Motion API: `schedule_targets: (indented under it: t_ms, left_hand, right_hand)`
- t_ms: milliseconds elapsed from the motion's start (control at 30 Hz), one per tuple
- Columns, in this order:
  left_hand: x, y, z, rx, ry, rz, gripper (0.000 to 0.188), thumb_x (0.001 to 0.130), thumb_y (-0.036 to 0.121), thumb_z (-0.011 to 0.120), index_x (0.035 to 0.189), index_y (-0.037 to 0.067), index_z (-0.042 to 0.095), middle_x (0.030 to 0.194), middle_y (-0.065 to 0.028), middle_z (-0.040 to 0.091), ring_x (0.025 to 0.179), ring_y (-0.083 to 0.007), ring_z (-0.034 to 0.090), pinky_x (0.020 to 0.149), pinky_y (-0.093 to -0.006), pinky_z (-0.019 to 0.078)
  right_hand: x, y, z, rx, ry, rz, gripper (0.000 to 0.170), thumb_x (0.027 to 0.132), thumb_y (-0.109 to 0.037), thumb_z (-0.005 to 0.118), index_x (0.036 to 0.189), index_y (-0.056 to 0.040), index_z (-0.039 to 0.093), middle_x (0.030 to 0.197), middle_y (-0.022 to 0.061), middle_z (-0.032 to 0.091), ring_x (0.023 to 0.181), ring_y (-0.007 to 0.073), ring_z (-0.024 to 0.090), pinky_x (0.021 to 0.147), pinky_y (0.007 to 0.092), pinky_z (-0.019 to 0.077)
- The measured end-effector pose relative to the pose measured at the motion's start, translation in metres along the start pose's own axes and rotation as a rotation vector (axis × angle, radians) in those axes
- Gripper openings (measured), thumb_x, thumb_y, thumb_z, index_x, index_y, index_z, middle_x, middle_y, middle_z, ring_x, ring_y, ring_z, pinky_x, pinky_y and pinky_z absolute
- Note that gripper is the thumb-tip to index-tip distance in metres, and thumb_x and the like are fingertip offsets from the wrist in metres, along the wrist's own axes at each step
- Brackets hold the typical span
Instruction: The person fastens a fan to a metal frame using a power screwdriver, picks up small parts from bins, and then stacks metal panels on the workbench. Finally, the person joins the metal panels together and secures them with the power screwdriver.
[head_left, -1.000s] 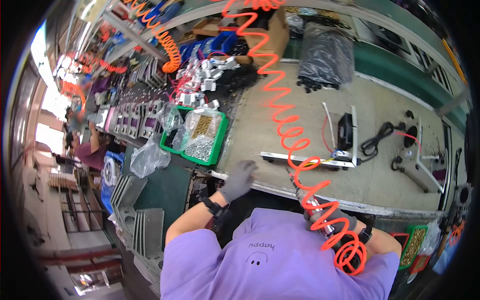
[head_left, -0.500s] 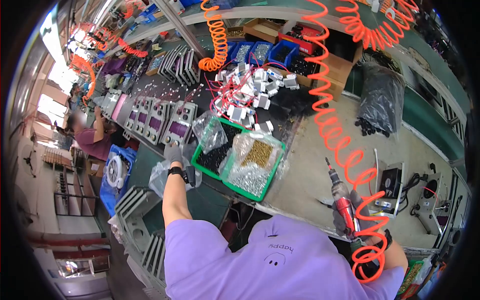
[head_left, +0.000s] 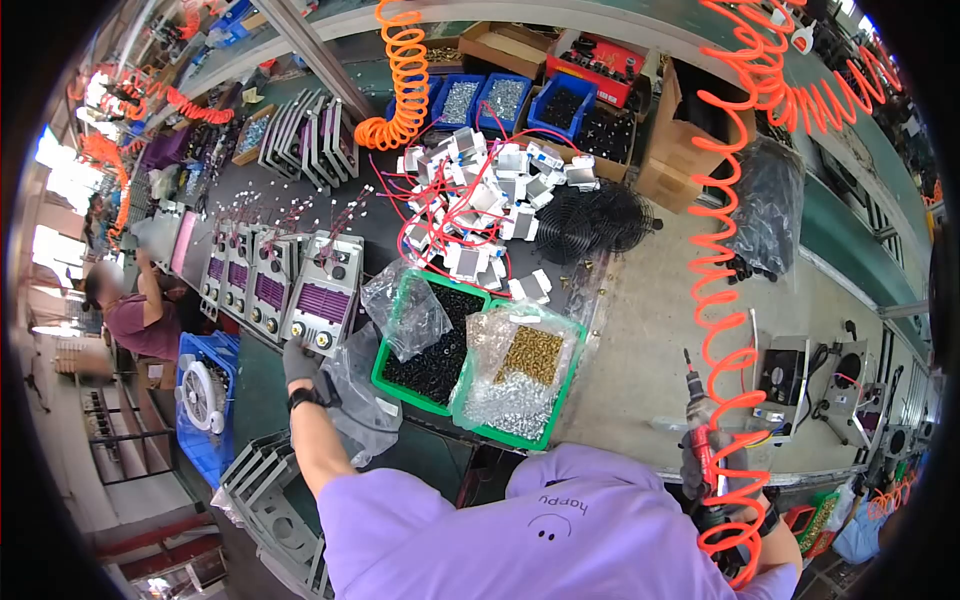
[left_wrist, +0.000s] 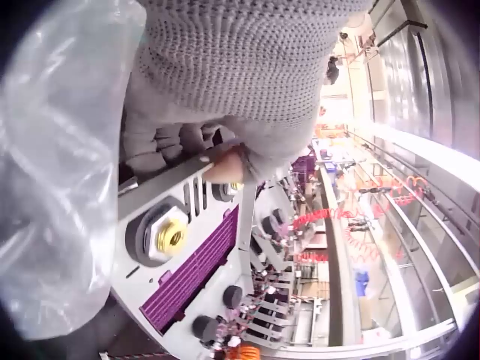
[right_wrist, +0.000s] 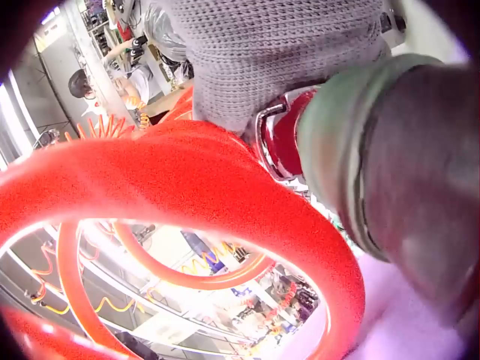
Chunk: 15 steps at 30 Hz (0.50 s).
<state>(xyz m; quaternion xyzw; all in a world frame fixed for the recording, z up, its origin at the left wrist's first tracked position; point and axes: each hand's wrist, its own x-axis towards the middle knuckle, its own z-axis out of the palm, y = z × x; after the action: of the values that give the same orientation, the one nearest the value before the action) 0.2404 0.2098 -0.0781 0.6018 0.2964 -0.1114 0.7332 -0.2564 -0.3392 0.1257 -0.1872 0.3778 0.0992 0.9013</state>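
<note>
At the left of the head view, my gloved left hand [head_left: 300, 364] grips the near edge of a grey metal panel [head_left: 311, 312] with a purple grille. In the left wrist view, the thumb and curled fingers hold that edge beside a brass fitting [left_wrist: 172, 237] with a black collar. My gloved right hand [head_left: 691, 468] holds a red and silver air screwdriver [head_left: 703, 430], its bit pointing up and away from me. A coiled red air hose [head_left: 722, 312] runs by it, and in the right wrist view its loops cover much of the scene.
Several similar panels [head_left: 230, 268] stand in a row left of the held one. Green trays [head_left: 412, 398] of screws and a clear plastic bag [head_left: 365, 400] lie near the left arm. White parts with red wires [head_left: 470, 190] are heaped behind. A bracket with a black fan [head_left: 783, 375] sits at right.
The left hand has moved left and forward from the bench edge to the panel, and now grips it. The right hand still holds the screwdriver, now pointing up. The head view has turned left.
</note>
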Motion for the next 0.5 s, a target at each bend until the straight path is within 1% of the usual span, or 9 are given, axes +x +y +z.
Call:
schedule_targets:
  t_ms: [33, 167, 233, 267, 300, 367, 400, 433, 500]
  left_hand:
    - [0.004, 0.005, -0.011, -0.093, -0.135, -0.036, 0.006, 0.071, 0.011, 0.05, 0.071, 0.005, 0.05, 0.078, -0.0078, 0.059, 0.074, -0.0215, 0.06, 0.068, -0.0396, 0.0522]
    - [-0.087, 0.043, 0.049, -0.138, -0.169, 0.051, 0.008, 0.07, 0.01, 0.049, 0.074, 0.004, 0.052, 0.082, -0.009, 0.06, 0.077, -0.0219, 0.061, 0.07, -0.0388, 0.0537]
    - [-0.111, 0.055, 0.068, -0.127, -0.194, 0.144, 0.01, 0.07, 0.008, 0.048, 0.078, 0.005, 0.054, 0.086, -0.01, 0.06, 0.08, -0.0229, 0.061, 0.071, -0.0392, 0.054]
    - [-0.116, 0.06, 0.069, -0.138, -0.213, 0.122, 0.016, 0.072, 0.01, 0.05, 0.086, 0.005, 0.056, 0.091, -0.0101, 0.059, 0.084, -0.024, 0.061, 0.072, -0.0398, 0.0541]
    - [-0.115, 0.063, 0.066, -0.132, -0.233, 0.115, 0.016, 0.072, 0.01, 0.05, 0.086, 0.005, 0.056, 0.091, -0.0101, 0.059, 0.084, -0.024, 0.061, 0.072, -0.0398, 0.0541]
    - [-0.112, 0.067, 0.062, -0.004, -0.226, 0.264, 0.02, 0.075, 0.011, 0.052, 0.093, 0.003, 0.056, 0.094, -0.0103, 0.059, 0.086, -0.0256, 0.06, 0.073, -0.0399, 0.0542]
    - [-0.116, 0.069, 0.065, -0.018, -0.252, 0.324, 0.022, 0.077, 0.012, 0.053, 0.096, 0.001, 0.056, 0.095, -0.0111, 0.058, 0.085, -0.0272, 0.06, 0.072, -0.0415, 0.0544]
    - [-0.147, 0.077, 0.085, -0.035, -0.278, 0.356, 0.023, 0.079, 0.009, 0.051, 0.098, -0.002, 0.054, 0.098, -0.0136, 0.058, 0.089, -0.0284, 0.06, 0.071, -0.0433, 0.0554]
    - [-0.181, 0.086, 0.099, -0.107, -0.488, 0.319, 0.03, 0.078, 0.006, 0.049, 0.106, -0.005, 0.051, 0.103, -0.0165, 0.057, 0.095, -0.0292, 0.059, 0.074, -0.0427, 0.0562]
  right_hand:
    - [0.001, 0.0, 0.0, -0.008, 0.0, 0.004, 0.042, 0.083, -0.043, 0.055, 0.101, -0.0062, 0.053, 0.062, 0.0047, 0.051, 0.05, 0.0158, 0.051, 0.047, 0.0282, 0.0428]
    - [0.011, 0.002, 0.012, -0.023, 0.0, 0.013, 0.041, 0.083, -0.043, 0.055, 0.101, -0.0061, 0.053, 0.062, 0.0047, 0.051, 0.051, 0.0158, 0.052, 0.047, 0.0283, 0.043]
    - [0.011, 0.003, 0.016, -0.026, 0.004, 0.003, 0.041, 0.083, -0.043, 0.055, 0.1, -0.0061, 0.053, 0.062, 0.0047, 0.052, 0.051, 0.0158, 0.052, 0.047, 0.0283, 0.043]
    - [0.007, 0.005, 0.015, -0.024, 0.008, -0.005, 0.041, 0.083, -0.043, 0.055, 0.1, -0.0061, 0.053, 0.062, 0.0047, 0.052, 0.051, 0.0158, 0.052, 0.047, 0.0283, 0.0431]
    - [0.0, 0.01, 0.011, -0.021, 0.015, -0.02, 0.041, 0.083, -0.043, 0.055, 0.1, -0.0061, 0.053, 0.062, 0.0047, 0.052, 0.051, 0.0158, 0.052, 0.047, 0.0283, 0.0431]
    - [-0.012, 0.017, 0.01, -0.007, 0.037, -0.059, 0.041, 0.083, -0.043, 0.055, 0.1, -0.0061, 0.053, 0.063, 0.0047, 0.052, 0.051, 0.0158, 0.052, 0.047, 0.0283, 0.0431]
    - [-0.017, 0.015, 0.008, 0.001, 0.048, -0.079, 0.041, 0.083, -0.043, 0.055, 0.1, -0.0061, 0.053, 0.063, 0.0047, 0.052, 0.051, 0.0158, 0.052, 0.047, 0.0284, 0.0432]
    - [-0.024, 0.014, 0.004, 0.007, 0.057, -0.099, 0.041, 0.083, -0.043, 0.055, 0.1, -0.0061, 0.053, 0.063, 0.0047, 0.052, 0.051, 0.0157, 0.052, 0.047, 0.0284, 0.0432]
    - [-0.038, 0.029, -0.002, 0.02, 0.067, -0.134, 0.041, 0.083, -0.043, 0.055, 0.099, -0.0061, 0.053, 0.063, 0.0046, 0.052, 0.052, 0.0157, 0.052, 0.047, 0.0284, 0.0433]
